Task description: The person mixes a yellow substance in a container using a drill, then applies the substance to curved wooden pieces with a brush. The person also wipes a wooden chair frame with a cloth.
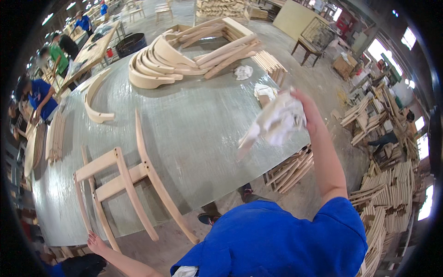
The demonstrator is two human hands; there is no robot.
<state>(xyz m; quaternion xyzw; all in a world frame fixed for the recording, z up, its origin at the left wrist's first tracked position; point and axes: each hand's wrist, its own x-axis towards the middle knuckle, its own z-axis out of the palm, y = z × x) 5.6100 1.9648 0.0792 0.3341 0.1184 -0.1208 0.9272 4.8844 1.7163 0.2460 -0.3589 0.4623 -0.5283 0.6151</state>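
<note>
My right hand is closed on a crumpled white cloth, raised over the right edge of the table; the cloth is smeared by motion. Low on the left, my left hand has its fingers apart beside the near end of a wooden leg. That leg belongs to a pale chair frame, which lies on the table with its legs pointing toward me. Whether the fingers touch the leg is hard to tell.
Curved wooden chair parts are piled at the table's far side, near a small white rag. One curved rail lies apart. The plastic-covered table has stacked wooden parts beneath its right edge. A person in blue works at left.
</note>
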